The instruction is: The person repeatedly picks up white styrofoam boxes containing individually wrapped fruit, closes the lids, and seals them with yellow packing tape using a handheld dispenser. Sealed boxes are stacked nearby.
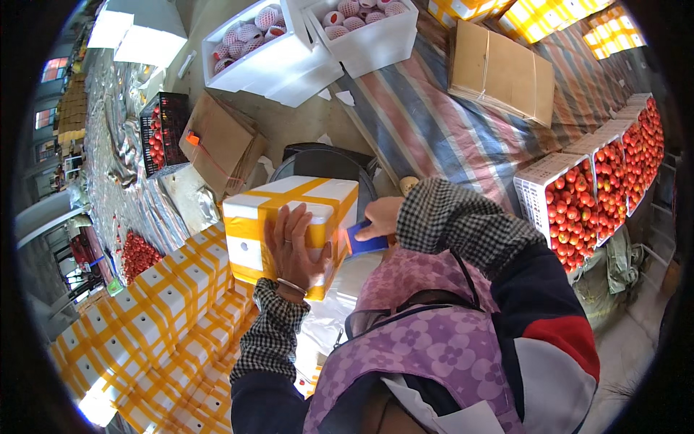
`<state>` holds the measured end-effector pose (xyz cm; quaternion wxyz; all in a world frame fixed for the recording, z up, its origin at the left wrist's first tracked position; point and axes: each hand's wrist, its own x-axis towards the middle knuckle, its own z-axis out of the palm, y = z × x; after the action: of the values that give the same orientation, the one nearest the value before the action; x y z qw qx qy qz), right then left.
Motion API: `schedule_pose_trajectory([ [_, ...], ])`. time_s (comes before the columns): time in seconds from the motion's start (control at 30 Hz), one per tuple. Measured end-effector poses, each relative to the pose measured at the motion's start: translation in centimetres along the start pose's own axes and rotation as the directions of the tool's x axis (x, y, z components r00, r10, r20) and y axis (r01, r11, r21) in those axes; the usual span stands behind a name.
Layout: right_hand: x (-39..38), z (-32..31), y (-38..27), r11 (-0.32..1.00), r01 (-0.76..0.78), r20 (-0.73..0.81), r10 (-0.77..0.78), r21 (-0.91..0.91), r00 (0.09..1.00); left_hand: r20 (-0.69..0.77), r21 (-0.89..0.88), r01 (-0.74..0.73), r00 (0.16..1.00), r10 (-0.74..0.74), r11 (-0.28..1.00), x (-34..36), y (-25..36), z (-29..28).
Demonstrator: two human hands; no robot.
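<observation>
A white foam box (pixel 278 192) wrapped with yellow tape stands upright in the middle, over a dark round-edged support. My left hand (pixel 295 249) lies against its near side, fingers stretched out and apart, a ring on one. At the box's right end, my right hand (pixel 383 215) grips a blue tool with an orange part (pixel 367 239), seemingly a tape dispenser, held close to the tape. My checked sleeves and purple flowered apron show below both hands.
Stacked taped foam boxes (pixel 148 318) fill the lower left. Crates of red tomatoes (pixel 578 206) line the right. Open foam boxes of netted fruit (pixel 249 40) sit at the back. Folded cardboard (pixel 499 72) lies on a striped tarp (pixel 426 108); more cardboard (pixel 213 141) stands left, near a black crate (pixel 168 108).
</observation>
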<state>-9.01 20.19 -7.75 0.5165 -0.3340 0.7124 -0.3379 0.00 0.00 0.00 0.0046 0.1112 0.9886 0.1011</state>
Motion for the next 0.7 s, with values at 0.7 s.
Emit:
schedule_pose_trajectory([
  [0.7,9.0,-0.8,18.3,-0.209,-0.274,0.333,0.345,0.939,0.877,0.014,0.064,0.138,0.990,-0.139,0.988,3.7,-0.1,1.1],
])
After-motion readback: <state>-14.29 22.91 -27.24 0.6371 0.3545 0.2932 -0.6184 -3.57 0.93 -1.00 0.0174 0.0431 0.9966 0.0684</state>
